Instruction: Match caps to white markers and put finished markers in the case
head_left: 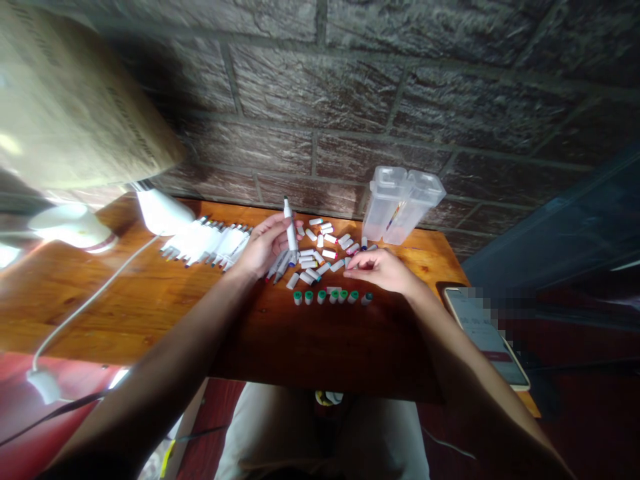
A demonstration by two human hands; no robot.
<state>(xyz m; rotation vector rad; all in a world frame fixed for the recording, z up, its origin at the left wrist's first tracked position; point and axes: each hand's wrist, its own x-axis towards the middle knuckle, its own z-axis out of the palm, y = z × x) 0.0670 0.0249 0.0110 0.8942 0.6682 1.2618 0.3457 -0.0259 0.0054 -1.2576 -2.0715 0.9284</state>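
Observation:
My left hand point(270, 243) is closed around a white marker point(291, 230), held nearly upright with a dark tip pointing up. Below that hand, several grey-ended markers point(281, 265) lie on the table. My right hand point(377, 269) has its thumb and fingers pinched together at the right edge of a scatter of loose white marker caps point(330, 254); anything between its fingertips is hidden. Some of those caps show red, blue, teal or orange ends. In front of the scatter, several caps with green tops point(321, 296) stand upright in a row.
White markers point(213, 243) lie side by side at left, near a lamp point(163, 210) with a large shade and a white cord point(95, 303). Two clear plastic containers point(395, 203) stand by the brick wall point(340, 147). A phone point(485, 337) lies at the wooden table's point(170, 310) right edge.

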